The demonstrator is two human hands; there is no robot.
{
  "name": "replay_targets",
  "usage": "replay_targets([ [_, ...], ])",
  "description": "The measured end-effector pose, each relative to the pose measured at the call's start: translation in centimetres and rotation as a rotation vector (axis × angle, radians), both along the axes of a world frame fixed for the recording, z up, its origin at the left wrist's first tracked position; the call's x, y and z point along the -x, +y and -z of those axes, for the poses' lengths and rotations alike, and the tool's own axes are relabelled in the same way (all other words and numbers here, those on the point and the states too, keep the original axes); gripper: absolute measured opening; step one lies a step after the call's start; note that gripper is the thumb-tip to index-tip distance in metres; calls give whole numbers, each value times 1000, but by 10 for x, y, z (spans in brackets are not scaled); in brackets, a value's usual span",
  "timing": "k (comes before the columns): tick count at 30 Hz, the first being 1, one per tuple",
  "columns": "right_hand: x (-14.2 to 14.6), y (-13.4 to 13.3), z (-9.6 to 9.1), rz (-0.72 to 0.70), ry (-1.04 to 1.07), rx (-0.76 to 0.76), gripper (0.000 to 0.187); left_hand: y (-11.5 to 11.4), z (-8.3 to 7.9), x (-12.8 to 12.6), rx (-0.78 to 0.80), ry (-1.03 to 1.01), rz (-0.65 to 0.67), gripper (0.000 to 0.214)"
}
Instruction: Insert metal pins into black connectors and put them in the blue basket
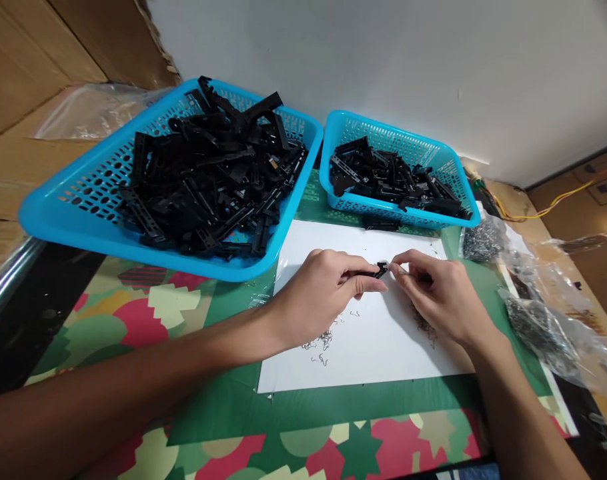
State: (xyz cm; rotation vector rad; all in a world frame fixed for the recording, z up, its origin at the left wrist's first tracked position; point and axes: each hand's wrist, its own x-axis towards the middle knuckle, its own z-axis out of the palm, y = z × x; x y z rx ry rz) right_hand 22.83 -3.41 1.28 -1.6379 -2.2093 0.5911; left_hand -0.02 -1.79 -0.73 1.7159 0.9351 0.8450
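Observation:
Over a white sheet (368, 363), my left hand (323, 290) pinches a small black plastic part (381, 270) between thumb and fingers. The end of the part points toward my right hand (441, 290). Thumb and forefinger of that hand are pressed together beside this end; whatever tiny thing they hold is too small to make out. A pile of small bent wire pieces (325, 340) lies on the sheet below my left hand. Another pile of tiny metal pieces (424, 325) is partly hidden under my right hand.
A large blue basket (223, 272) heaped with black plastic parts stands at the back left. To its right is a smaller blue basket (403, 215) with similar parts. Clear plastic bags (543, 333) of small metal pieces lie at the right. A white wall (383, 60) rises behind.

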Motion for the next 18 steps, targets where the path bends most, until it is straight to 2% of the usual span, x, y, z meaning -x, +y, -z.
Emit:
replay_targets([
  [3,1,0,3,34,30,-1,27,0,0,0,-16,0,10,15],
  [8,4,0,6,49,34,7,17,-1,1,0,-21,15,8,13],
  [13,6,-2,11,84,94,-61,14,-1,0,0,-37,3,13,21],
  [18,8,-2,19,99,41,-107,9,-1,2,-1,-37,0,13,24],
])
